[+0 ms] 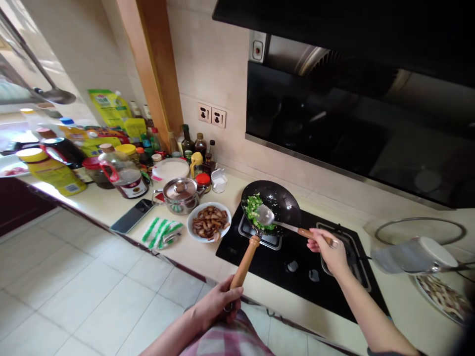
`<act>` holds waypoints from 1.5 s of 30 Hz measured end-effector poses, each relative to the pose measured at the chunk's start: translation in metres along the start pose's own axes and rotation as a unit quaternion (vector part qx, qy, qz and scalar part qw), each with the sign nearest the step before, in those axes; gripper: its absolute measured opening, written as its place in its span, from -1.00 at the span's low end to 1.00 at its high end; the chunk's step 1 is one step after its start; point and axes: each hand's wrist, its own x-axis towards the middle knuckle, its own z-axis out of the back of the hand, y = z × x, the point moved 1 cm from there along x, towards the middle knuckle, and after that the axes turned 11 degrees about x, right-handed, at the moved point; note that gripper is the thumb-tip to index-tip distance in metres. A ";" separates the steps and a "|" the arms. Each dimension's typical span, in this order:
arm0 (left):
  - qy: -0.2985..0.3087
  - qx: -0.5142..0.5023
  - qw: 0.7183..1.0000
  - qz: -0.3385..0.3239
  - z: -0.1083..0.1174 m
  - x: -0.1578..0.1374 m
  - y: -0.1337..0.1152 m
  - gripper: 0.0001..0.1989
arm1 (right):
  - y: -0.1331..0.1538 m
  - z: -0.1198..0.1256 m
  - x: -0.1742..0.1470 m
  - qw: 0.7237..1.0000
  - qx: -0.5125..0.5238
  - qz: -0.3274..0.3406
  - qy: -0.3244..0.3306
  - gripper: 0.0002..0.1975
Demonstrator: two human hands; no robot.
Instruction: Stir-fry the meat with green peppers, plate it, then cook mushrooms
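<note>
A black wok [284, 200] sits over the left burner, its long wooden handle [245, 262] pointing toward me. My left hand [226, 296] is wrapped round the end of that handle. Chopped green peppers [253, 207] lie along the wok's left side. In my right hand [328, 249] is the wooden grip of a metal spatula [265, 214], whose head rests in the wok against the green pieces. Just left of the stove stands a white bowl [190, 228] filled with browned meat slices [211, 222].
The black gas stove [260, 267] is set into a pale counter [200, 254]. Left of it are a lidded steel pot [181, 195], a phone [132, 216], a striped cloth [162, 232] and several bottles. A plate of sliced food [443, 296] lies at right. A range hood [334, 128] hangs above.
</note>
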 end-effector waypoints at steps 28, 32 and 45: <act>-0.021 0.025 0.999 0.012 0.003 -0.001 -0.001 -0.43 | -0.007 -0.007 0.009 0.983 0.108 -0.035 -0.142 -0.74; -0.025 0.025 0.999 0.016 0.004 0.000 0.001 -0.43 | -0.017 -0.035 0.013 0.974 0.162 -0.070 -0.141 -0.75; -0.008 0.051 0.998 0.022 0.002 -0.008 -0.011 -0.48 | -0.017 -0.018 -0.015 0.976 -0.109 0.188 0.008 -0.72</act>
